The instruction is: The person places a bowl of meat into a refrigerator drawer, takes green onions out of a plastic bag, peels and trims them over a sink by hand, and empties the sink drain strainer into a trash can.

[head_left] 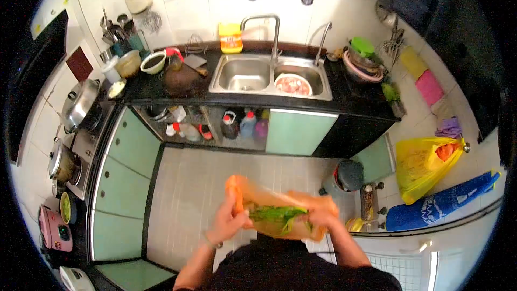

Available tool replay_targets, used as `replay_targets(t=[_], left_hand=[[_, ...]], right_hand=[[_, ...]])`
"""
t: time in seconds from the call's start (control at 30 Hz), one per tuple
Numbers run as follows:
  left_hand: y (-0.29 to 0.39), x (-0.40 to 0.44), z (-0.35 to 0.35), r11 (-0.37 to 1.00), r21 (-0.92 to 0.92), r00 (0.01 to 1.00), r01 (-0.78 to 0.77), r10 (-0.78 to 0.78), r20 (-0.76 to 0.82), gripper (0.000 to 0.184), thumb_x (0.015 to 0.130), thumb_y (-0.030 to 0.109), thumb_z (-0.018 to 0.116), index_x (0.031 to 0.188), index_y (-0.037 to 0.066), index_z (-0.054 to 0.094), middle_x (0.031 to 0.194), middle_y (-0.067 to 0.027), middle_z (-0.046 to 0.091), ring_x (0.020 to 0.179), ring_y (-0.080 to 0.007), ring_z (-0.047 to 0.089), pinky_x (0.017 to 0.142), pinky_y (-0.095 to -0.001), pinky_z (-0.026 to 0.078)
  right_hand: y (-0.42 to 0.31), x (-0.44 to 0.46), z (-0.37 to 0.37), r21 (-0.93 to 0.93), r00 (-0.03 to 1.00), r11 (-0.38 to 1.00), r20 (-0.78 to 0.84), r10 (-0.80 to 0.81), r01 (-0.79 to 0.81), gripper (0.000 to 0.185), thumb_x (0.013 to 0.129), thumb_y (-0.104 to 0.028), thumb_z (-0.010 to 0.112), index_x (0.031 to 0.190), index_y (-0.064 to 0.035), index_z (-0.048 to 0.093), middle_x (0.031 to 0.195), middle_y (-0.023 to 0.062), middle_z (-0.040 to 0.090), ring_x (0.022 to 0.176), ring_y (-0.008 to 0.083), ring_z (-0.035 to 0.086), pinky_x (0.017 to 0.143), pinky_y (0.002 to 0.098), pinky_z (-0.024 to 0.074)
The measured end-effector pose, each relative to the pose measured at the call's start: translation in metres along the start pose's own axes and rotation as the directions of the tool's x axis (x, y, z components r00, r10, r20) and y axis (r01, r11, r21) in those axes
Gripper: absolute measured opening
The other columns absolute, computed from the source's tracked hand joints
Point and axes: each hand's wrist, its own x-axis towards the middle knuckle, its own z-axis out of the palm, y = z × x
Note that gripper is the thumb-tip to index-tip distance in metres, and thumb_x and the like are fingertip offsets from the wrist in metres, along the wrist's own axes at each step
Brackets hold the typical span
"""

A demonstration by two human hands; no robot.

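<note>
An orange plastic bag (277,231) is held in front of my body, its mouth spread toward me. Green leafy vegetables (274,214) show inside it; their lower part is hidden by the bag. My left hand (228,222) is closed on the bag's left edge, thumb on the near side. At the right side, my right hand (322,216) is closed on the bag's edge, its fingertips close to the leaves. Whether those fingertips touch the leaves I cannot tell.
Ahead is a double sink (241,70) with a bowl of pinkish pieces (293,84) in its right basin. A dark bin (350,175) stands on the floor to the right. Pots (64,160) sit on the left stove. A yellow bag (425,167) hangs at right.
</note>
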Motion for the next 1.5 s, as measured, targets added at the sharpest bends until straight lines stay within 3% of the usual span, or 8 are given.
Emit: replay_targets(t=[0.23, 0.87, 0.9, 1.03, 1.13, 1.27, 1.4, 1.5], left_hand=[[0.069, 0.123, -0.047, 0.999, 0.051, 0.975, -0.008, 0.019, -0.223, 0.063, 0.082, -0.005, 0.048, 0.137, 0.003, 0.019, 0.111, -0.0084, 0.049, 0.076, -0.0121, 0.057, 0.062, -0.0247, 0.050], [0.120, 0.382, -0.244, 0.842, 0.401, 0.917, -0.362, 0.400, -0.012, 0.056, 0.077, -0.004, 0.051, 0.129, -0.003, 0.032, 0.121, -0.0140, 0.040, 0.095, -0.0170, 0.050, 0.069, -0.0247, 0.048], [0.127, 0.393, -0.249, 0.897, 0.291, 0.935, -0.332, 0.354, -0.026, 0.055, 0.076, -0.004, 0.052, 0.128, -0.003, 0.033, 0.120, -0.0140, 0.040, 0.094, -0.0177, 0.051, 0.070, -0.0248, 0.048], [0.133, 0.436, -0.278, 0.919, 0.219, 0.945, -0.327, 0.318, 0.078, 0.053, 0.075, -0.006, 0.052, 0.125, -0.003, 0.035, 0.112, -0.0131, 0.041, 0.090, -0.0182, 0.051, 0.069, -0.0250, 0.049], [0.120, 0.460, -0.307, 0.746, 0.489, 0.888, -0.452, 0.429, 0.167, 0.052, 0.075, -0.009, 0.050, 0.125, -0.003, 0.036, 0.108, -0.0119, 0.041, 0.087, -0.0165, 0.052, 0.065, -0.0238, 0.051], [0.117, 0.475, -0.315, 0.911, 0.236, 0.940, -0.340, 0.339, 0.045, 0.051, 0.074, -0.008, 0.052, 0.123, -0.002, 0.038, 0.111, -0.0130, 0.044, 0.086, -0.0187, 0.053, 0.068, -0.0275, 0.051], [0.129, 0.465, -0.315, 0.418, 0.634, 0.757, -0.651, 0.299, 0.581, 0.055, 0.073, -0.001, 0.059, 0.125, 0.002, 0.042, 0.131, -0.0172, 0.038, 0.104, -0.0274, 0.053, 0.086, -0.0339, 0.044], [0.132, 0.451, -0.329, 0.910, 0.317, 0.700, -0.266, -0.044, 0.713, 0.028, 0.081, 0.015, 0.059, 0.103, -0.002, 0.060, 0.103, -0.0194, 0.060, 0.096, -0.0323, 0.059, 0.086, -0.0366, 0.045]], right_hand=[[-0.128, 0.123, -0.120, 0.014, 0.955, 0.991, -0.270, -0.122, 0.131, 0.045, 0.079, -0.031, 0.062, 0.118, -0.0107, 0.054, 0.109, 0.0080, 0.060, 0.099, 0.0195, 0.055, 0.086, 0.0321, 0.0430], [-0.363, 0.369, -0.240, 0.046, 0.684, 0.835, -0.600, -0.415, 0.548, 0.028, 0.083, -0.024, 0.061, 0.103, -0.0048, 0.060, 0.087, 0.0043, 0.063, 0.077, 0.0110, 0.055, 0.071, 0.0275, 0.0426], [-0.371, 0.369, -0.245, 0.091, 0.798, 0.951, -0.571, -0.192, 0.295, 0.034, 0.082, -0.026, 0.061, 0.110, -0.0061, 0.057, 0.093, 0.0062, 0.062, 0.079, 0.0109, 0.056, 0.074, 0.0274, 0.0430], [-0.346, 0.434, -0.230, -0.008, 0.689, 0.890, -0.630, -0.359, 0.456, 0.040, 0.082, -0.028, 0.061, 0.114, -0.0057, 0.054, 0.101, 0.0082, 0.061, 0.084, 0.0145, 0.057, 0.078, 0.0286, 0.0438], [-0.341, 0.461, -0.229, -0.239, 0.719, 0.971, -0.674, -0.168, 0.003, 0.041, 0.083, -0.024, 0.059, 0.117, -0.0029, 0.051, 0.105, 0.0102, 0.060, 0.097, 0.0223, 0.055, 0.086, 0.0305, 0.0412], [-0.353, 0.474, -0.251, -0.003, 0.678, 0.960, -0.707, -0.200, 0.281, 0.033, 0.084, -0.023, 0.055, 0.110, -0.0040, 0.055, 0.106, 0.0119, 0.061, 0.100, 0.0274, 0.055, 0.087, 0.0336, 0.0424], [-0.366, 0.480, -0.269, -0.016, 0.652, 0.965, -0.734, -0.188, 0.261, 0.032, 0.083, -0.019, 0.055, 0.111, -0.0032, 0.055, 0.104, 0.0124, 0.061, 0.097, 0.0264, 0.056, 0.086, 0.0339, 0.0430], [-0.357, 0.489, -0.295, -0.168, 0.565, 0.862, -0.692, -0.449, 0.479, 0.035, 0.081, -0.016, 0.058, 0.112, -0.0005, 0.054, 0.106, 0.0071, 0.059, 0.100, 0.0166, 0.052, 0.083, 0.0304, 0.0430]])
